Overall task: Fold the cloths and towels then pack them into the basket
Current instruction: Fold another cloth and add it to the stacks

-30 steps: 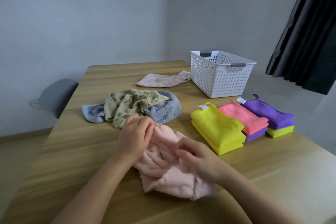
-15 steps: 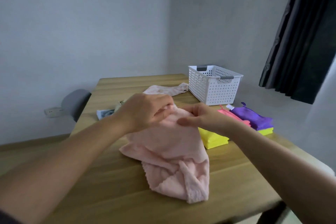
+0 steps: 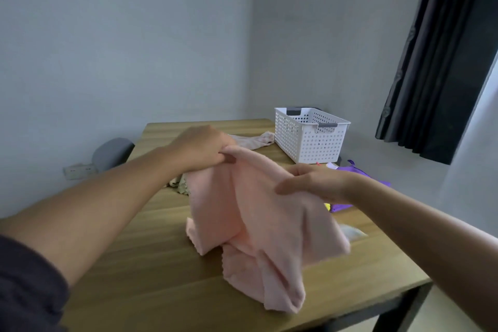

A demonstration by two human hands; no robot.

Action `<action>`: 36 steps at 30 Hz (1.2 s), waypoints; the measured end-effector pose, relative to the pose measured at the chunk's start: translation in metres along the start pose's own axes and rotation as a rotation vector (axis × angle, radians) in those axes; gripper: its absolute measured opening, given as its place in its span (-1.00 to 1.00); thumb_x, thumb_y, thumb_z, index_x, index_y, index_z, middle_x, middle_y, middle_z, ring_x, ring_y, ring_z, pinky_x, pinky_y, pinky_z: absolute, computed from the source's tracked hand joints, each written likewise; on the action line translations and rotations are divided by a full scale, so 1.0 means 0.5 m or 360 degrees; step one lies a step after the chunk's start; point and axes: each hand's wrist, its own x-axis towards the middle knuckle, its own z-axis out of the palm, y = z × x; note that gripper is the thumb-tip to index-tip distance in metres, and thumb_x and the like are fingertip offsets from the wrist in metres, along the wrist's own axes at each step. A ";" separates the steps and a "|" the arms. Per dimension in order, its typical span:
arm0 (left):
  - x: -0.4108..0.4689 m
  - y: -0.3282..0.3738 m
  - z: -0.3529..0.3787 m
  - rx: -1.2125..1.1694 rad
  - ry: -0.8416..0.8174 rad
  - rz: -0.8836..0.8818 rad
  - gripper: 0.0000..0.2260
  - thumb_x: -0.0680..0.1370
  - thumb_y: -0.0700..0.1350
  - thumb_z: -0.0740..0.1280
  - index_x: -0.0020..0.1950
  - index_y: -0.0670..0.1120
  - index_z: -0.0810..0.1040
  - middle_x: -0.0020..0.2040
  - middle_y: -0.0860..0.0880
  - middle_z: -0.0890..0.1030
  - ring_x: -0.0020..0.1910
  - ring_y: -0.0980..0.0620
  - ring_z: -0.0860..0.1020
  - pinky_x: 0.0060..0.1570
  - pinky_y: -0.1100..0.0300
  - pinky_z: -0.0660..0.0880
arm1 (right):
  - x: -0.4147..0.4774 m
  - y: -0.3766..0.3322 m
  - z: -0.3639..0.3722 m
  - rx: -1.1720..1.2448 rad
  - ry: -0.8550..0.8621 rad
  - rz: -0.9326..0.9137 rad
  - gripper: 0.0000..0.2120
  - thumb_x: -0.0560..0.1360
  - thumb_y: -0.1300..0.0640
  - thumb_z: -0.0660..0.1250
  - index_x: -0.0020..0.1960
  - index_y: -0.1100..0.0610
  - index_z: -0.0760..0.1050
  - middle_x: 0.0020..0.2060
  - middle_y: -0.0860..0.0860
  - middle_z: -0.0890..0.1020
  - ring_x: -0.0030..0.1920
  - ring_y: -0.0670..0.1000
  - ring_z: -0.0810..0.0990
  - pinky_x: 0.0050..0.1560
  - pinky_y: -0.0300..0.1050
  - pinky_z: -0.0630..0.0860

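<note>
A pale pink towel hangs lifted over the wooden table, its lower folds resting on the top. My left hand grips its upper left edge. My right hand holds the upper right edge, fingers pointing left along the cloth. A white perforated basket stands at the far right of the table. A second pink cloth lies flat just left of the basket. A purple folded cloth shows behind my right wrist; the other folded cloths are mostly hidden.
A corner of a patterned beige cloth peeks out under my left forearm. A grey chair back stands at the table's far left. A dark curtain hangs at the right. The table's near right corner is close.
Both hands have raised the pink towel off the table and moved apart, spreading its top edge. The camera has tilted up, and the towel now hides most of the folded cloths.
</note>
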 end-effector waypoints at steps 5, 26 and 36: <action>0.001 -0.034 -0.006 -0.0002 0.0033 -0.0219 -0.76 0.52 0.00 0.26 -0.34 0.01 0.39 -0.34 0.07 0.43 -0.26 -0.03 0.46 -0.38 0.17 0.25 | 0.004 0.019 -0.010 0.0467 0.0135 -0.0148 -0.83 0.31 0.25 0.36 -0.11 0.26 0.57 -0.20 0.10 0.65 -0.17 0.02 0.61 -0.09 -0.20 0.54; 0.021 -0.113 -0.068 0.0058 0.0201 -0.0247 -0.95 0.58 -0.07 0.21 0.01 -0.02 0.41 -0.15 0.04 0.51 -0.19 -0.01 0.47 -0.27 0.12 0.35 | -0.030 -0.054 -0.183 -0.1829 0.1062 0.0243 -0.73 0.49 -0.16 0.30 -0.29 -0.06 0.34 -0.34 -0.17 0.42 -0.13 0.02 0.45 -0.15 -0.10 0.38; 0.031 -0.129 -0.212 -0.0524 0.0795 -0.0581 -0.79 0.52 -0.25 0.23 0.04 -0.14 0.64 0.06 -0.11 0.62 0.09 -0.08 0.51 -0.05 0.23 0.33 | -0.088 -0.210 -0.229 -0.1221 0.1500 -0.0191 -0.89 0.43 0.27 0.31 -0.13 0.24 0.61 -0.25 0.12 0.60 -0.23 0.02 0.47 -0.26 -0.16 0.38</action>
